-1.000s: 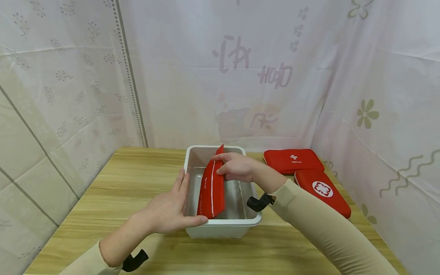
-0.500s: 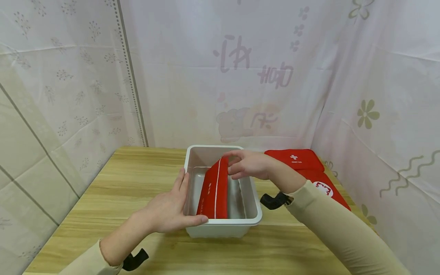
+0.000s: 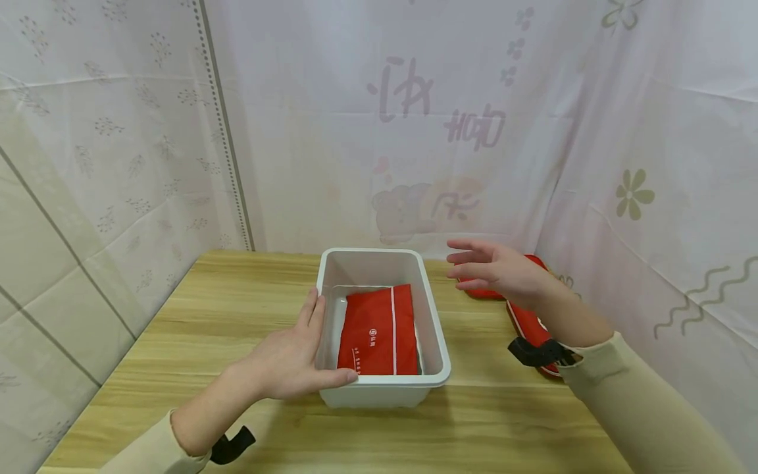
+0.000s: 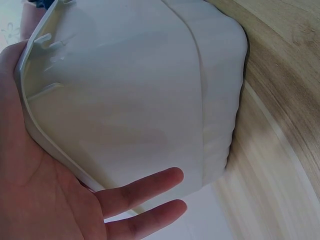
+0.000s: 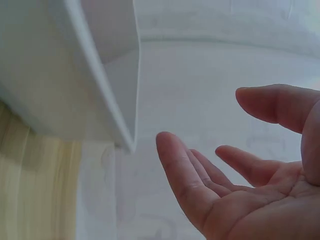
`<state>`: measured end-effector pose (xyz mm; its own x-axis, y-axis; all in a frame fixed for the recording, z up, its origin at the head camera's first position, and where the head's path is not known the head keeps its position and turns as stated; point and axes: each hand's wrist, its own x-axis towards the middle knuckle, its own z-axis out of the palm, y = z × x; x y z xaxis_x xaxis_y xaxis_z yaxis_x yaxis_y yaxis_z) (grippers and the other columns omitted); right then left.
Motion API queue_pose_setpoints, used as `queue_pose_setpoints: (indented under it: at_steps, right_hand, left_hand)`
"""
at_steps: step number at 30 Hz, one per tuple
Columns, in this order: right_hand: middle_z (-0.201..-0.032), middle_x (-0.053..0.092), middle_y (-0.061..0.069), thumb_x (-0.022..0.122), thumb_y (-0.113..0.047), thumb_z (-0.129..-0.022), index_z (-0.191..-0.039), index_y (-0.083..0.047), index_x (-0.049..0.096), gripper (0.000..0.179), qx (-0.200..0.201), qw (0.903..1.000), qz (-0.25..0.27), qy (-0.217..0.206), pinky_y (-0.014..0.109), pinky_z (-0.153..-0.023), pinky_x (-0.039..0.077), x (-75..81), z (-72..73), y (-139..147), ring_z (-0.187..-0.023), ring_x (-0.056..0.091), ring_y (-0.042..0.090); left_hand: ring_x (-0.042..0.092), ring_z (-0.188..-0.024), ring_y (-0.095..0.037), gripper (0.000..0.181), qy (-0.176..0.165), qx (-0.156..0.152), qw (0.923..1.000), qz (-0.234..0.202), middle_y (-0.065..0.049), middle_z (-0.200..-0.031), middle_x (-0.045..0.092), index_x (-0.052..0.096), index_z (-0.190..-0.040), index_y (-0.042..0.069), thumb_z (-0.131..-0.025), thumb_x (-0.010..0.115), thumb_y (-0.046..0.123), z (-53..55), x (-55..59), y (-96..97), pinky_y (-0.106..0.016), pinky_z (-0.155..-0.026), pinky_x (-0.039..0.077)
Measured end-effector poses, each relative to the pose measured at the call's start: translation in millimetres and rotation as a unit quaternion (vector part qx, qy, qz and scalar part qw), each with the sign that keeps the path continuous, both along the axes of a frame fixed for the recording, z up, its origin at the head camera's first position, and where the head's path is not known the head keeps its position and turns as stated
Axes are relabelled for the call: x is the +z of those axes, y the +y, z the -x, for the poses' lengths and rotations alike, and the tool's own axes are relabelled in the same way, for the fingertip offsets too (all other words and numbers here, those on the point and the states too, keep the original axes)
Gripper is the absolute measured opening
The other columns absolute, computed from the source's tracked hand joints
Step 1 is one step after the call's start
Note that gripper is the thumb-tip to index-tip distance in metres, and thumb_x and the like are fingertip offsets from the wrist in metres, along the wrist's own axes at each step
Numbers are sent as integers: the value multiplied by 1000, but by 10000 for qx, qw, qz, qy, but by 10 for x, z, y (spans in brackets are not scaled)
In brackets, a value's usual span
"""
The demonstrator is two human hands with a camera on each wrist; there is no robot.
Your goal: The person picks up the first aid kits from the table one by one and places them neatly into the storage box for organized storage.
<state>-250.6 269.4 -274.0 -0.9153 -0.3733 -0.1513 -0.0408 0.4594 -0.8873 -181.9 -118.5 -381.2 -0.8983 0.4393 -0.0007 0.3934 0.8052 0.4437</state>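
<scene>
A white plastic bin [image 3: 379,397] stands on the wooden table in the head view. Inside it lies a red pouch [image 3: 376,332] with a white stripe and small white print, fairly flat. My left hand [image 3: 290,359] rests on the bin's near left corner, thumb along the front rim. In the left wrist view, two fingers [image 4: 145,192] extend straight beside the bin's outer wall [image 4: 125,100]. My right hand [image 3: 500,271] hangs in the air to the right of the bin, fingers loosely spread, holding nothing. The right wrist view shows that hand [image 5: 250,200] apart from the bin.
Two red first aid cases lie at the right of the table, a far case [image 3: 537,261] and a nearer case [image 3: 527,326], both partly hidden by my right hand and arm. Patterned white curtains [image 3: 331,131] hang behind the table and along its sides.
My right hand has let go of the red pouch and moved out of the bin to the right. The pouch has dropped from a tilted position to lying in the bin. My left hand stays put.
</scene>
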Motion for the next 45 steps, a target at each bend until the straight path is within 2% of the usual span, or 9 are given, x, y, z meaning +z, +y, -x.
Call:
queue_pose_setpoints:
  at_steps: [6,19,23,25,29,32,39,43,45]
  right_hand:
    - [-170,43,24,71,-23,-108,-173,-8,32,76,-230,9995,113,166,39,-109,59,-154,-29,328,-128,67,8]
    - [-167,39,23,62,-28,-114,-173,-5,30,71,-888,9940,-312,551,19,-96,57,-501,60,1115,-115,65,-4]
    - [-170,35,31,58,-29,-115,-174,-4,26,72,-1137,9888,-768,590,15,-92,55,-584,68,1336,-128,64,21]
    - [-170,34,34,57,-30,-115,-173,-3,25,72,-1242,9845,-1071,629,21,-96,56,-625,64,1445,-135,60,39]
    - [-170,29,40,57,-31,-114,-173,0,24,74,-1407,9771,-1485,587,60,-113,51,-702,52,1655,-148,39,61]
    - [-169,27,43,61,-31,-112,-172,2,24,78,-1456,9720,-1767,522,81,-112,38,-771,53,1804,-148,32,66]
    - [-167,20,49,70,-39,-107,-173,0,21,91,-1312,9586,-2525,-55,74,-107,45,-1011,68,2126,-141,36,67]
    - [-167,16,50,74,-41,-103,-174,-2,15,101,-1074,9583,-2629,-326,63,-105,46,-1126,52,2210,-140,35,62]
    - [-166,14,51,77,-38,-101,-174,0,14,103,-974,9602,-2598,-326,67,-108,42,-1161,34,2224,-141,32,64]
  left_hand:
    - [77,-111,-39,142,0,21,10000,-28,-21,-185,-2,2,-176,2,-85,68,88,-6,3,7,-56,-96,63]
    - [77,-111,-39,142,57,16,10000,-14,-22,-185,0,2,-177,3,-84,68,89,-5,8,18,-56,-94,64]
    - [77,-111,-39,142,49,20,10000,12,-22,-185,0,2,-176,3,-84,67,90,-10,10,13,-56,-95,63]
    - [76,-112,-39,143,32,17,10000,8,-22,-185,-1,2,-176,3,-84,66,90,-13,12,10,-56,-96,63]
    - [76,-114,-40,143,12,26,10000,-22,-21,-185,0,2,-176,3,-84,66,91,-15,15,10,-56,-96,63]
    - [76,-115,-39,143,-4,36,10000,-30,-21,-185,-1,1,-176,3,-84,66,91,-13,12,9,-56,-96,63]
    - [75,-116,-40,143,-24,29,10000,-35,-21,-185,-1,1,-176,3,-84,66,90,-7,7,6,-57,-97,62]
    - [76,-114,-39,143,4,24,10000,-28,-21,-185,-1,1,-176,3,-84,67,90,-5,6,5,-57,-97,62]
    - [76,-112,-38,143,9,23,10000,-40,-21,-185,-1,0,-176,3,-85,68,89,-4,7,6,-57,-97,62]
